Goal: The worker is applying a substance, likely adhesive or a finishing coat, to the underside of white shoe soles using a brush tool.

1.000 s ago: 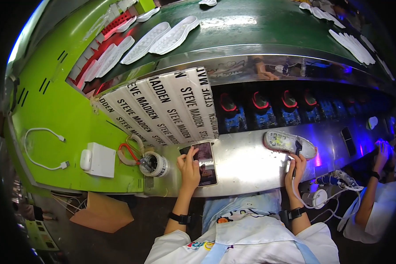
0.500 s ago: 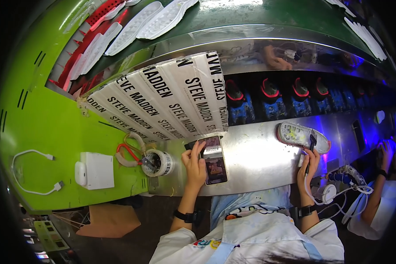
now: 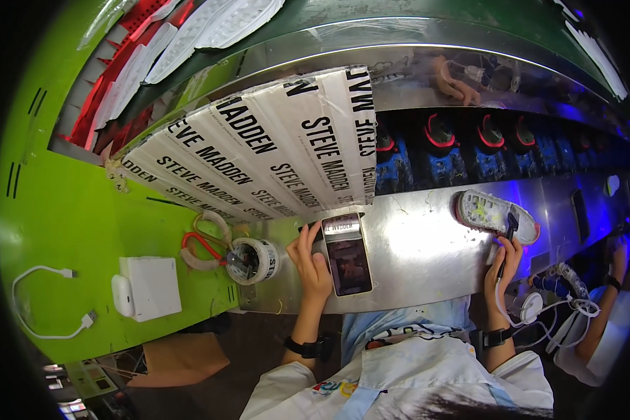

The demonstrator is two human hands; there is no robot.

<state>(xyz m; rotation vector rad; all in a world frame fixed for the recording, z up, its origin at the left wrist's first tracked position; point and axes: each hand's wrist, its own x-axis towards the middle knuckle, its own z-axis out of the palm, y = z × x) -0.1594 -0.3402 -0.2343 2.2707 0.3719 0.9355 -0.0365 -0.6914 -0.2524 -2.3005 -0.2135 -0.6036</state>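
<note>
A smartphone with a lit screen lies on the metal bench top. Alongside its left edge is my left hand, fingers stretched and thumb apart; they seem to touch the edge without gripping it. To the right, a pale shoe sole lies with its hollow side up. My right hand is closed on a thin black brush, whose head rests over the sole's right part. Below that hand runs a white tube. Its lower fingers are partly hidden.
A printed cardboard panel stands behind the phone. Left of my left hand are a tub, red-handled scissors, a white box and a white cable. Shoes on blue holders line the back. A co-worker's arm is at right.
The view has shifted slightly. My left fingers have moved off the phone's top area to its left edge. My right hand keeps the brush at the sole.
</note>
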